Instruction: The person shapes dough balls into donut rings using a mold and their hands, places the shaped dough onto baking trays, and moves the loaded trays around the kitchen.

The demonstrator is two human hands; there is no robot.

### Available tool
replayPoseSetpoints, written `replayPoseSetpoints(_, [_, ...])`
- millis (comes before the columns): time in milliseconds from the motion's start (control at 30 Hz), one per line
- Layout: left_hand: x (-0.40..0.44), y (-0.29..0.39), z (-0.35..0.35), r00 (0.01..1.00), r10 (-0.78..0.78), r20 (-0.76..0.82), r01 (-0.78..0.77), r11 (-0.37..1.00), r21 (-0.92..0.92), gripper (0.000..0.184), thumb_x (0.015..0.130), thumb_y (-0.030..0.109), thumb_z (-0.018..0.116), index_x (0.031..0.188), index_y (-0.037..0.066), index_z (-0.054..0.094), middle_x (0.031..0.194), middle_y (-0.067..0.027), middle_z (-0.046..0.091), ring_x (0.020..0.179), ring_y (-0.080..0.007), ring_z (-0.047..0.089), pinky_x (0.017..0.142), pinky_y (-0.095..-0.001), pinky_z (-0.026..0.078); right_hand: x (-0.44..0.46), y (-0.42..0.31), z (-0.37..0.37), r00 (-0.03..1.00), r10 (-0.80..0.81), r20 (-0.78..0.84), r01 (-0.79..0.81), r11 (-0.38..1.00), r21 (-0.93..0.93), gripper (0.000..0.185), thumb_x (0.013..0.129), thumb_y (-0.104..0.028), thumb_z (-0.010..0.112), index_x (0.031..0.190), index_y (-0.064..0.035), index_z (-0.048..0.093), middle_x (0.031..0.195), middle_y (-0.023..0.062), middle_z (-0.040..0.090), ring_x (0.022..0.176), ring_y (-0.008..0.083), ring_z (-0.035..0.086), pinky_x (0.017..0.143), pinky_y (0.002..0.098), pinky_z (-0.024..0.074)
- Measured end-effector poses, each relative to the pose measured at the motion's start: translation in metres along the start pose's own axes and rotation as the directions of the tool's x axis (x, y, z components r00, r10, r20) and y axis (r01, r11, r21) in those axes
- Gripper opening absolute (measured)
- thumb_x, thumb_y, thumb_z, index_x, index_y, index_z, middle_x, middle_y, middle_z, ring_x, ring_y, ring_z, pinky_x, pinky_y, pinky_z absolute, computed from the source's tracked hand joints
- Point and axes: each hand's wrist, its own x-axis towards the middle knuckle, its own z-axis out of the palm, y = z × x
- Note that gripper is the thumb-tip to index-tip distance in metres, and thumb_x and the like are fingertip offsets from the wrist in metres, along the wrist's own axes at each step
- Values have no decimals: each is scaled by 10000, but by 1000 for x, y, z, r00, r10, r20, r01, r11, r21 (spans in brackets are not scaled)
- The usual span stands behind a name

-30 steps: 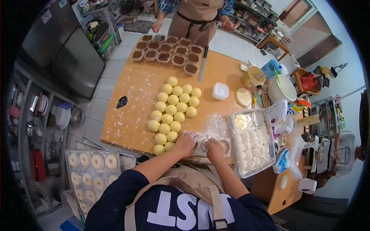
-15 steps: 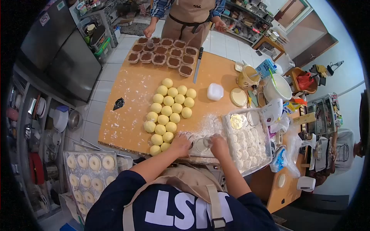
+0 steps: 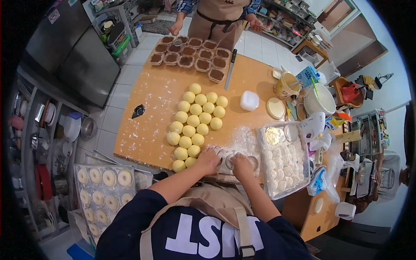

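My left hand [image 3: 209,160] rests at the front edge of the table, fingers stretched out and lying flat on the floured surface beside pale yellow dough balls [image 3: 189,131]. A small dark patch shows by its fingertips. To its right, my right hand [image 3: 242,168] has its fingers closed on a small round clear-looking cutter [image 3: 229,160], pressed to the floury board. The fingers hide part of it. Another round outline [image 3: 253,163] shows just right of that hand. Close by on the right stands a clear plastic tray [image 3: 263,182] of floured dough pieces.
Across the wooden table [image 3: 151,91], a co-worker's hand [image 3: 176,28] is over brown-topped plastic tubs [image 3: 187,50]. A knife [image 3: 231,69] lies beside them. On the right are a white bowl [image 3: 320,102] and hand mixer [image 3: 313,125]. Ring doughs fill a tray [image 3: 104,190] at lower left.
My right hand has moved slightly left with the round cutter, onto the spot where a round outline was. A round outline now shows to its right. The whole view has shifted slightly.
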Motion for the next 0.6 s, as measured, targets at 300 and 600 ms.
replayPoseSetpoints(300, [1, 0, 0, 1000, 15, -26, -16, 999, -36, 901, 579, 328, 798, 1315, 36, 369, 1329, -180, 416, 1252, -313, 369, 1072, -445, 239, 0, 0, 5, 996, -35, -78, 36, 999, 17, 154, 735, -17, 507, 837, -55, 617, 891, 175, 554, 857, 344, 568, 722, 426, 479])
replayPoseSetpoints(600, [1, 3, -1, 998, -22, 51, 19, 998, 68, 934, 581, 421, 781, 1333, 68, 355, 1360, -148, 381, 1256, -319, 355, 1071, -442, 240, 25, 39, -36, 975, -4, -220, 24, 996, 88, 183, 715, -4, 529, 863, -65, 617, 922, 158, 585, 873, 351, 566, 744, 429, 470])
